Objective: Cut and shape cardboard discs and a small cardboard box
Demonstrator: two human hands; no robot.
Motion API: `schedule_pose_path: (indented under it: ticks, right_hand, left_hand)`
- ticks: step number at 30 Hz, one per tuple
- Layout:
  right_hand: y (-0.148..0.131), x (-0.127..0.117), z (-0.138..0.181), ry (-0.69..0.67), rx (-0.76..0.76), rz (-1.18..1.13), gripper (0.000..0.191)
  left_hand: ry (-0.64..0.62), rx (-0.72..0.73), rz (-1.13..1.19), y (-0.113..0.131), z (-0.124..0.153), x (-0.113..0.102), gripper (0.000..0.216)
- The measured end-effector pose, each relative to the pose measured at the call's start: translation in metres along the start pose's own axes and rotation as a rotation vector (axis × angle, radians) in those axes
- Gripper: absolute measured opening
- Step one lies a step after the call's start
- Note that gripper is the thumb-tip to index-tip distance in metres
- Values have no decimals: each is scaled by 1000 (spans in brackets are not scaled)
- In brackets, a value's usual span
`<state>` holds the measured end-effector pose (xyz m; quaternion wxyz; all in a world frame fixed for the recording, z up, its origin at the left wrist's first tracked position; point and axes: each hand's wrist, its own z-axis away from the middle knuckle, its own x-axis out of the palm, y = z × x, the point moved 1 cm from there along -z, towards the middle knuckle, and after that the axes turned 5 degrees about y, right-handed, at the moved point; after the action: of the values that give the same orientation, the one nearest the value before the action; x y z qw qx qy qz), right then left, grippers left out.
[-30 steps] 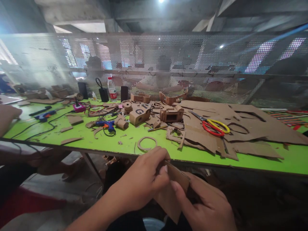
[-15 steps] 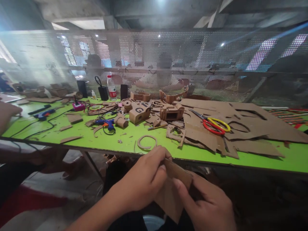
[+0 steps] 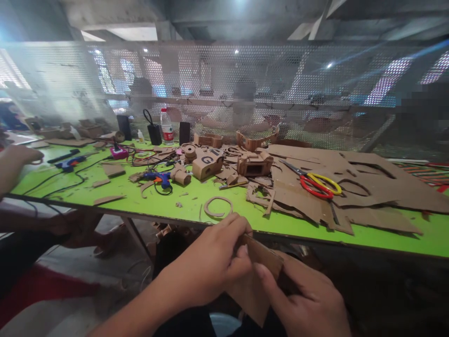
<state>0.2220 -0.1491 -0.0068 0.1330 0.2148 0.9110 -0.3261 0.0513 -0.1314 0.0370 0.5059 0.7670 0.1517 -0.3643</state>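
Note:
A folded piece of brown cardboard [image 3: 250,292] is gripped between both hands, just off the table's front edge. My left hand [image 3: 219,257] is closed over its upper left side, thumb pressed to the face. On the right side, my right hand [image 3: 308,297] pinches it, the thumb in front and the fingers behind, partly hidden. Beyond my left hand a cardboard ring [image 3: 218,199] lies on the green table [image 3: 182,213]. Scissors [image 3: 317,185] with one red and one yellow handle rest on cardboard sheets [image 3: 298,206] to the right.
Blue glue guns [image 3: 159,179] with black cables lie left of centre and farther left. A cardboard box shape [image 3: 206,166], a water bottle [image 3: 167,126] and scraps stand toward a perforated metal screen [image 3: 210,70]. Another person's arm [image 3: 14,164] reaches in at the left.
The view has shifted slightly, so the table's things sit a little farther right. Both hands keep hold of the cardboard, nearly unmoved. The other person's arm at the left has moved a little.

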Motion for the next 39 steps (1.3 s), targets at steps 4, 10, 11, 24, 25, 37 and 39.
schedule_pose_path:
  ticks: [4, 10, 11, 24, 25, 37, 39]
  right_hand:
    - [1, 5, 2, 13, -13, 17, 17]
    - [2, 5, 6, 24, -13, 29, 13]
    - [3, 4, 7, 23, 15, 18, 14]
    - [5, -2, 4, -16, -2, -9, 14]
    - [5, -2, 4, -18, -9, -13, 14]
    - [6, -1, 3, 18, -18, -78, 17]
    - [5, -1, 2, 14, -39, -72, 16]
  left_hand:
    - [-25, -35, -91, 1, -2, 6, 17]
    - [47, -41, -137, -1, -5, 11, 15]
    - [38, -22, -94, -2, -4, 10, 14]
    - [-18, 65, -154, -1, -6, -1, 17]
    - [-26, 81, -178, -1, -6, -1, 17]
    - [-88, 145, -243, -2, -8, -6, 17]
    - [-78, 120, -250, -1, -8, -5, 15]
